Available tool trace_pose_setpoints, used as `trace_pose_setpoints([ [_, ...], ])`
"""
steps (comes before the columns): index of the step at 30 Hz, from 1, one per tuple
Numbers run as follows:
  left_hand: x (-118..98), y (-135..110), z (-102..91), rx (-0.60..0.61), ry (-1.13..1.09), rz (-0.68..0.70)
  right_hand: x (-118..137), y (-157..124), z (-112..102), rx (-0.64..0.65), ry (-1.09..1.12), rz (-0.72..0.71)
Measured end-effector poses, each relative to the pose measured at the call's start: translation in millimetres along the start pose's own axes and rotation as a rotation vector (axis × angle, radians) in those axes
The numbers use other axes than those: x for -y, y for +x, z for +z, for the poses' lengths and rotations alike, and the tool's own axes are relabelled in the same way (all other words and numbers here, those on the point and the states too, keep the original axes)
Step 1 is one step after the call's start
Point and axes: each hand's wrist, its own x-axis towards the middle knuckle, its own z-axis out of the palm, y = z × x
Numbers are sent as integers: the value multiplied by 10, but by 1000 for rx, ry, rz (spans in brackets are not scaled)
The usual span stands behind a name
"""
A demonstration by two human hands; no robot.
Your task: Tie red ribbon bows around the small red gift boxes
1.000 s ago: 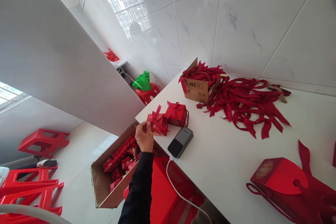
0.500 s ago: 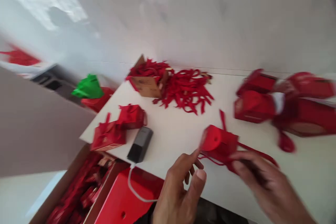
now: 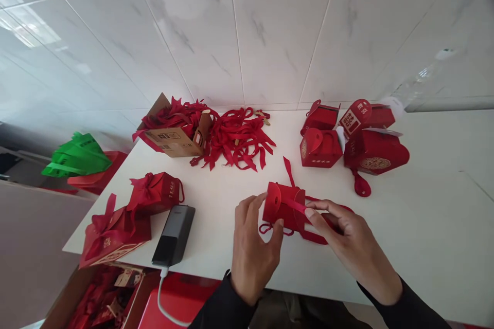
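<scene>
In front of me on the white table sits a small red gift box (image 3: 275,211), its flap with a round hole facing up. My left hand (image 3: 254,247) steadies its near left side, fingers at the edge and thumb against the front. Between thumb and fingers, my right hand (image 3: 351,231) pinches a red ribbon (image 3: 294,204) that lies across the box's top. More of the ribbon trails behind the box and under my right hand. A thin red cord (image 3: 266,228) loops out at the box's near side.
A cardboard box (image 3: 170,143) of red ribbons and a loose ribbon pile (image 3: 241,139) stand by the wall. Several red boxes (image 3: 321,148) are at the back right. Two bow-tied boxes (image 3: 154,193) and a power bank (image 3: 174,234) with a cable are left. A carton (image 3: 144,288) stands below.
The view has swung right and steadied. My right hand has raised the ribbon end over the box's top, and my left thumb has come against the box.
</scene>
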Motion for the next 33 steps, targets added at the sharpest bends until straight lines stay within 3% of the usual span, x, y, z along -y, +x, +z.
trace_pose_setpoints([
  [4,17,55,97,-16,-46,18,-15,63,12,40,-14,20],
  [17,32,57,79,-21,-201,-127,181,219,156,174,115,3],
  [26,49,247,69,75,-358,-334,161,315,189,245,157,3],
  [33,97,355,135,139,-260,-329,104,339,191,243,159,21],
])
